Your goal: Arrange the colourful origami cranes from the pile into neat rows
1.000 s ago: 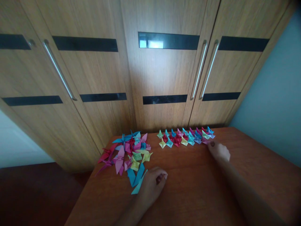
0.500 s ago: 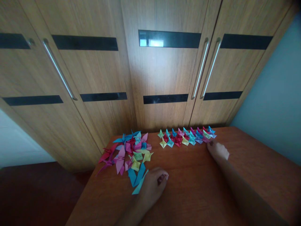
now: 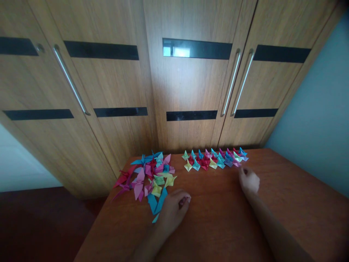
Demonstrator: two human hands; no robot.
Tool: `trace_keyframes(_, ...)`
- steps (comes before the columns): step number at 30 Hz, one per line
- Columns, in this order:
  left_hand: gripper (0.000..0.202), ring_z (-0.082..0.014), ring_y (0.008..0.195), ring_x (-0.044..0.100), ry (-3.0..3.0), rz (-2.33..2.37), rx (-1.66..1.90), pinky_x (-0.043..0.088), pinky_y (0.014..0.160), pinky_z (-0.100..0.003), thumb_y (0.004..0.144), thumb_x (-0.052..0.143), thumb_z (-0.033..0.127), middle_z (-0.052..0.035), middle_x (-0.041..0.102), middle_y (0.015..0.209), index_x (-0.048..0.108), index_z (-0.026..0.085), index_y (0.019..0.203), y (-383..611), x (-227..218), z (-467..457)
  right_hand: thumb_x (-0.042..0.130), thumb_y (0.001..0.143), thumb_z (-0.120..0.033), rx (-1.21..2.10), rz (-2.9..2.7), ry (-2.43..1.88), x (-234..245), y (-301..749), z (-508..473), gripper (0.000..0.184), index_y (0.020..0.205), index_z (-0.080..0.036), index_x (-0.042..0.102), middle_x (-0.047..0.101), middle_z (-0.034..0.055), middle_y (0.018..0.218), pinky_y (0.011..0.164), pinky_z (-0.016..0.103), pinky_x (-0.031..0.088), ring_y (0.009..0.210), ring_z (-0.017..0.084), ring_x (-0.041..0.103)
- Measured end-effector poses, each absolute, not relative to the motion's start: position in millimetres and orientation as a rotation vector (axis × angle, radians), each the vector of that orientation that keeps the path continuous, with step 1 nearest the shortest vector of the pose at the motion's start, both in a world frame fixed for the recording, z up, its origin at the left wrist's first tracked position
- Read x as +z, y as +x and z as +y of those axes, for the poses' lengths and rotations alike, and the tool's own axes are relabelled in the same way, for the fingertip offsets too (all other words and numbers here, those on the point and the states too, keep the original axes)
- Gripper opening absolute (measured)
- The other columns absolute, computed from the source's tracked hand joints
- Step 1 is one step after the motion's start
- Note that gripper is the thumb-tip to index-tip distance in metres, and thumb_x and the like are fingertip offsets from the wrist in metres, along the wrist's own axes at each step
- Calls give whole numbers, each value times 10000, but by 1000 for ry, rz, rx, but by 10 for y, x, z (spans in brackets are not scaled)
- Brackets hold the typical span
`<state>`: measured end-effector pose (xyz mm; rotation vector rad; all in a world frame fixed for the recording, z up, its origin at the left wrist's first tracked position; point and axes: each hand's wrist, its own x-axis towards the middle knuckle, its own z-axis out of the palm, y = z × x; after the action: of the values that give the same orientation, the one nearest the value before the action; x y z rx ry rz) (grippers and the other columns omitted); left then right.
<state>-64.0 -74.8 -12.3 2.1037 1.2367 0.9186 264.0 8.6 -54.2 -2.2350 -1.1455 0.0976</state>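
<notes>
Where the bench (image 3: 218, 225) lay nearest the camera, the left hand (image 3: 172, 213) rested on the wood with its fingers curled under into a loose fist. Nothing could be seen gripped in it. Its knuckles sat just beside the blue folded paper (image 3: 157, 203), a pair of long narrow strips joined in a V. The long axis of that paper ran away from the person, with its point aimed back toward the near edge and its arms opening toward the far side.

Further out and to the right, the right hand (image 3: 248, 181) lay on the bench with its fingers bent loosely. It was too small to tell whether it pinched anything. Its fingertips (image 3: 243, 171) stood just beside the right end of the row of small folded papers (image 3: 214, 160), whose line ran left to right along the far edge; contact could not be made out.

Left of that row, beyond the blue paper, spread the loose heap of folded papers (image 3: 147, 173) in pink, red, green and blue. Behind the bench rose the wooden wardrobe doors (image 3: 185, 83) with long metal handles (image 3: 231, 82), and a pale blue wall (image 3: 321, 120) stood to the right.
</notes>
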Motion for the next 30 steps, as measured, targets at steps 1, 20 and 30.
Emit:
trace_keyframes(1, 185, -142, 689, 573, 2118, 1255, 935, 441, 643, -235, 828, 451, 181, -23, 631, 761, 631, 199, 787, -666, -108, -730, 284, 883, -469, 104, -1174, -2187, -547, 2550, 58, 515, 997, -145, 668, 683, 181, 899, 637, 310, 441, 841, 298, 630)
trace_keyframes(20, 246, -221, 931, 583, 2331, 2100, 874, 433, 837, -315, 862, 415, 303, -76, 635, 1006, 618, 193, 946, -1785, 225, -422, 391, 854, -441, 299, -1720, -1648, -657, 1394, -115, 388, 558, -215, 495, 530, -17, 522, 489, 223, 299, 509, 135, 504)
trace_keyframes(30, 186, -187, 777, 619, 2166, 2074, 510, 407, 626, -233, 751, 589, 400, -13, 666, 861, 641, 256, 857, -1849, 200, -533, 373, 865, -487, 328, -1729, -1600, -648, 1400, -132, 430, 550, -215, 481, 525, -17, 516, 492, 224, 315, 511, 135, 507)
